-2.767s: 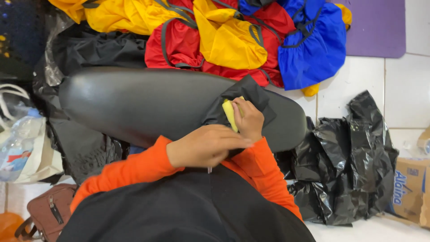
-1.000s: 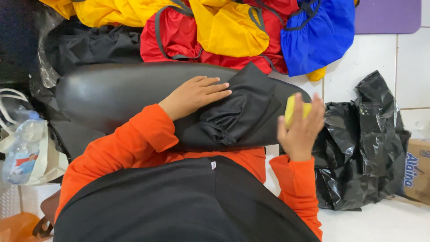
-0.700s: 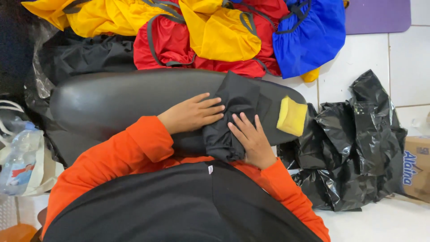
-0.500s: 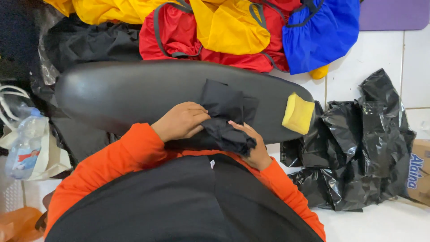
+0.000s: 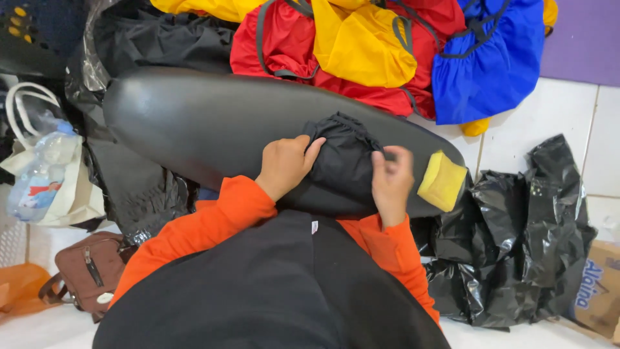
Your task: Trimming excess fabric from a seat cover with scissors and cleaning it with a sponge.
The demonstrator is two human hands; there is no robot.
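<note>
My left hand (image 5: 284, 165) and right hand (image 5: 389, 181) both grip a bundle of black cloth (image 5: 342, 171) that sits on the shiny black tabletop (image 5: 194, 123) right in front of me. The cloth is already gathered into a compact, rounded wad with puckered edges along its top, so I'd judge the bunching mostly done; the upper rim looks loose and not yet tucked in. My left fingers (image 5: 309, 147) curl over the wad's left side, pressing into it. My right fingers (image 5: 394, 158) pinch its upper right edge, closed narrowly on the fabric. So the cloth lies between my two hands, touching both. A yellow sponge (image 5: 442, 181) rests just beside my right hand on the tabletop's end, untouched. Beyond the tabletop lie red, yellow and blue bags (image 5: 387, 52), and crumpled black plastic (image 5: 516, 239) on the floor to my right.
</note>
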